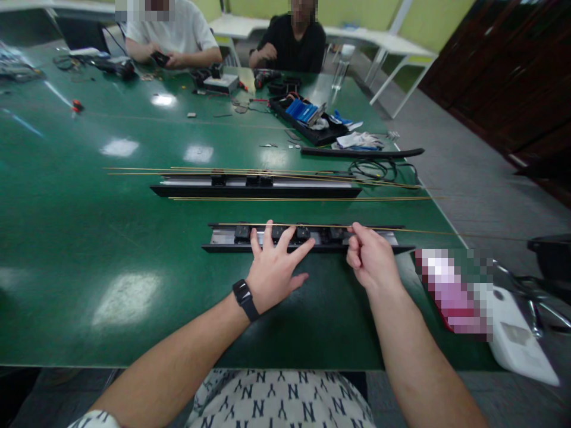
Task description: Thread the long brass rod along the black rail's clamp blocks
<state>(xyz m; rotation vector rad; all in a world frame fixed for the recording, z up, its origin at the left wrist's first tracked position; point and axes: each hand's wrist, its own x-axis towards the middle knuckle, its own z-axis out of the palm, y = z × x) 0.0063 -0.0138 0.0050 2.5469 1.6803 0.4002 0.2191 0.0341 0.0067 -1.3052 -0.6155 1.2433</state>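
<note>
On the green surface (89,238) lies a black-sided rail (322,249) with dark blocks (242,232) inside. Over it, the left hand (277,267) spreads its grip wide, holding nothing; whether it touches the blocks, I cannot tell. The right hand (372,254) pinches its grip on a thin golden rod (328,226) along the rail's far side.

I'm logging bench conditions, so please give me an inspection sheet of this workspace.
Surface: green table, glossy, reflecting lights.
Job's things: near channel containing black blocks; thin golden rod along its far edge; far channel beyond.
Clutter: black tray with blue items; long black strip.
Left hand: spread over near channel.
Right hand: fingertips apparently pinching rod.
Cables: black cable, loosely coiled, toward table's right edge.
Surroundings: person in white, person in black opposite.
</note>
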